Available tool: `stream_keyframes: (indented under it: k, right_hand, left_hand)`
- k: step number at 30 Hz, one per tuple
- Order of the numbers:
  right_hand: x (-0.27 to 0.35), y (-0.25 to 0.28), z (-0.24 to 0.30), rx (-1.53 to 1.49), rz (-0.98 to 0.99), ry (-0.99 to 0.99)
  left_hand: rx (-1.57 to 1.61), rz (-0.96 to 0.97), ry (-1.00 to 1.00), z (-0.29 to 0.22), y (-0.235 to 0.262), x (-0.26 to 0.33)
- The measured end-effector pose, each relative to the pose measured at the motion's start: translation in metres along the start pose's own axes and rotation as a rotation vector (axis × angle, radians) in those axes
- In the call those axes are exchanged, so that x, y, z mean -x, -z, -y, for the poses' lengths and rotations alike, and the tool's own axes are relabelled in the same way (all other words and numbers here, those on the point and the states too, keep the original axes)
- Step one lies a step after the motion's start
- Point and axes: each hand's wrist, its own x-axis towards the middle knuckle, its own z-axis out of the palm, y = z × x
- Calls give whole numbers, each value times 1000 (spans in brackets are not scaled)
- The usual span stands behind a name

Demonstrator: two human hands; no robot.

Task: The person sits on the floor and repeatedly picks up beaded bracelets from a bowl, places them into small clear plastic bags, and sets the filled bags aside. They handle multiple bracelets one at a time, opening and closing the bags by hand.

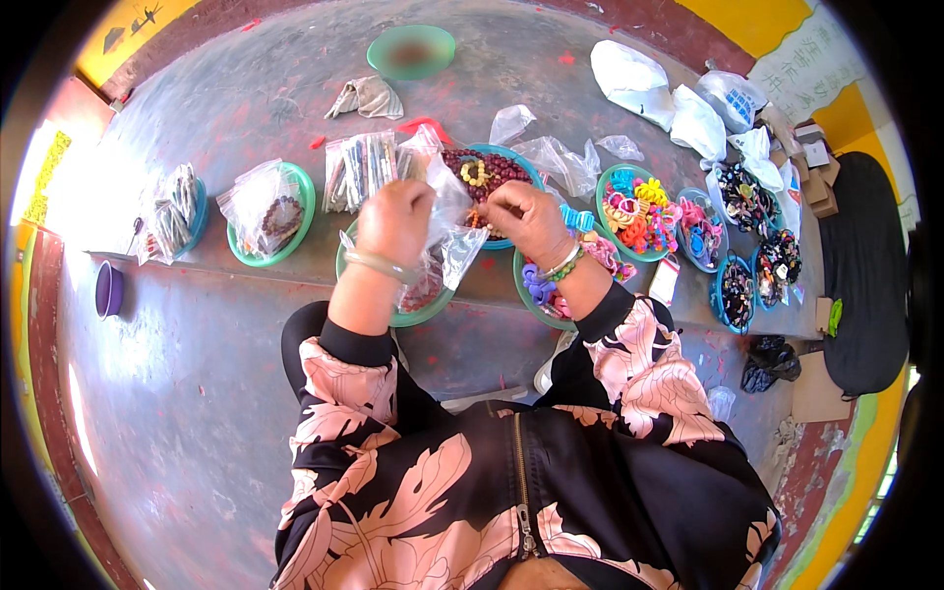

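My left hand, with a pale bangle at the wrist, is closed on the edge of a clear plastic bag. To its right, my right hand has its fingers pinched together over a blue basin; what they hold, if anything, is too small to make out. Dark red bead strings and a yellow bead bracelet lie in that basin. Below my left hand, a green basin holds bagged reddish items, partly hidden by the hand and bag. Bundles of bagged pen-like sticks lie just beyond my left hand.
Along the raised ledge stand a green basin of bagged bracelets and basins of colourful hair ties. Small dark items fill more baskets at the right. White sacks, a cloth and a green bowl lie farther back.
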Motion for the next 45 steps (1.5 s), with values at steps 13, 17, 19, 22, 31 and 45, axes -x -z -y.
stream_keyframes:
  k: [13,17,19,22,31,45]
  right_hand:
    - [-27,-26,-93,256,53,-291]
    - [-56,-57,-129,496,334,-187]
    - [-73,-75,-167,579,399,-177]
    - [-101,-91,-190,675,449,-156]
    - [-120,-106,-161,797,819,-180]
    - [-31,12,-161,584,576,-62]
  left_hand:
    - [-75,-455,176,35,71,-31]
    - [-59,-395,228,30,66,-29]
    - [-70,-382,232,27,66,-28]
    - [-63,-374,220,24,71,-27]
    - [-30,-366,217,29,71,-26]
    - [-69,-338,166,24,58,-28]
